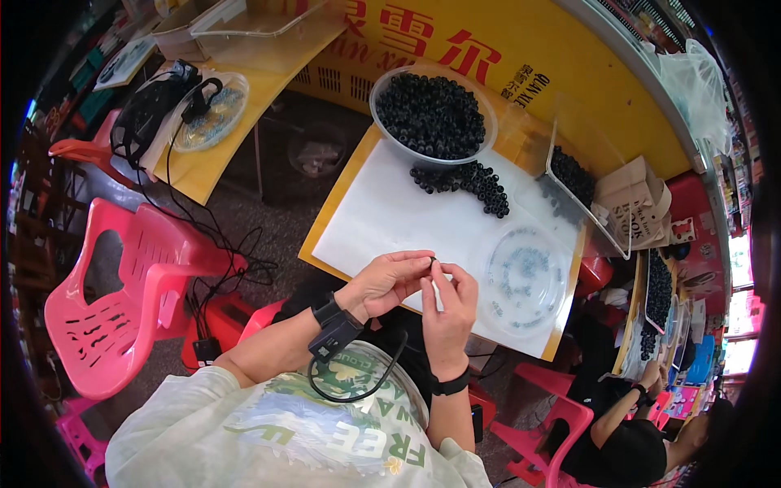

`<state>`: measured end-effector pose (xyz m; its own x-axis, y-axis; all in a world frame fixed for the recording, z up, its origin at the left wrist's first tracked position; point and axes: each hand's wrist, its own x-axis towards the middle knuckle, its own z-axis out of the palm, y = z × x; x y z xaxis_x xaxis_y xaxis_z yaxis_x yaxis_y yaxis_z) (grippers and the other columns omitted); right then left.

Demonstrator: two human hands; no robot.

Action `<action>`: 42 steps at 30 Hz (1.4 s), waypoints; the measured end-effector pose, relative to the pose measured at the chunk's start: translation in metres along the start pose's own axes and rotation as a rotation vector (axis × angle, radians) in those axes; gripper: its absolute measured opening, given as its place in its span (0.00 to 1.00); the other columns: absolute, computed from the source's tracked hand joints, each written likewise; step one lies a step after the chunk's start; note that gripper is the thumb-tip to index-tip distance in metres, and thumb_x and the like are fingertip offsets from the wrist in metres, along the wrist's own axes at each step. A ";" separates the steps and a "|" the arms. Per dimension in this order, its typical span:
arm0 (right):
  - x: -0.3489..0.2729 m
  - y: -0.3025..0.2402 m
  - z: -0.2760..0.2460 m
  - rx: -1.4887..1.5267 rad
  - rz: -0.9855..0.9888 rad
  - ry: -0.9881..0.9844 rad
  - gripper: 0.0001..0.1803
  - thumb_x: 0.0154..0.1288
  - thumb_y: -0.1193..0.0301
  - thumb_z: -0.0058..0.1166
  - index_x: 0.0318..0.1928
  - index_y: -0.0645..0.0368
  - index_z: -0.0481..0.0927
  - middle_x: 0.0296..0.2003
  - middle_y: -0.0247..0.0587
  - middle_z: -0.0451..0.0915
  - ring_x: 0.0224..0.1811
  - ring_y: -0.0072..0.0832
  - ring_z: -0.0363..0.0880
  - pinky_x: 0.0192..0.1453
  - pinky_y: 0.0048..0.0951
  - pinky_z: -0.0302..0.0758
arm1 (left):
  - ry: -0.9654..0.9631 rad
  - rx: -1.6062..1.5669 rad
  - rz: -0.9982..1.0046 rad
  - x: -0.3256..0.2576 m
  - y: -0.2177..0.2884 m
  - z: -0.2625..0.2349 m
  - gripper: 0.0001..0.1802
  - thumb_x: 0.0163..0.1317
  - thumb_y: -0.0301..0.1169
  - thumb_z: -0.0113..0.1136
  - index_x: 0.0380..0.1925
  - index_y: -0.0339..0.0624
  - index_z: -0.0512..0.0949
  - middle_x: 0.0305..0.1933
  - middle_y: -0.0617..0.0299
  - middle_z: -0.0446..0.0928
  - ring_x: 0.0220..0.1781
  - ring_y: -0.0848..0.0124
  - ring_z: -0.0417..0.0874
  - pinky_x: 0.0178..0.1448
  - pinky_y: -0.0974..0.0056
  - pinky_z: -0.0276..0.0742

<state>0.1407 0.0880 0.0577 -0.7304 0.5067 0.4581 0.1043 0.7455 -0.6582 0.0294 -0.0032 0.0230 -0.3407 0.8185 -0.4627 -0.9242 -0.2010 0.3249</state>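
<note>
Fingertips of my left hand [386, 285] and my right hand [450, 313] meet above the near edge of the table. Between them they pinch a small black piece [432, 260], mostly hidden by the fingers. Beyond my hands lies a loose pile of small round black pieces [464, 185], some with holes through them. Behind it stands a clear bowl [423, 158] heaped with the same kind of piece. To the right of my hands sits a clear round dish [535, 317] with small pale blue bits in it.
A clear box [612, 236] of black pieces stands at the table's right, beside a paper bag [636, 199]. Pink chairs [122, 276] are to the left, near trailing black cables [224, 244]. Another person [622, 439] works at a table on the right.
</note>
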 end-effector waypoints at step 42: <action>0.038 0.016 0.009 0.224 0.289 -0.127 0.08 0.59 0.79 0.63 0.40 0.65 0.87 0.32 0.39 0.86 0.29 0.19 0.80 0.36 0.20 0.75 | -0.066 -0.053 0.114 0.009 0.000 -0.024 0.15 0.69 0.22 0.56 0.55 0.34 0.76 0.54 0.56 0.78 0.57 0.71 0.79 0.67 0.71 0.76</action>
<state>0.1081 0.1150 0.0593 -0.7715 0.6141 0.1660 0.1786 0.4596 -0.8700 0.0222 -0.0091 -0.0009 -0.4333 0.8219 -0.3698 -0.8887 -0.3213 0.3271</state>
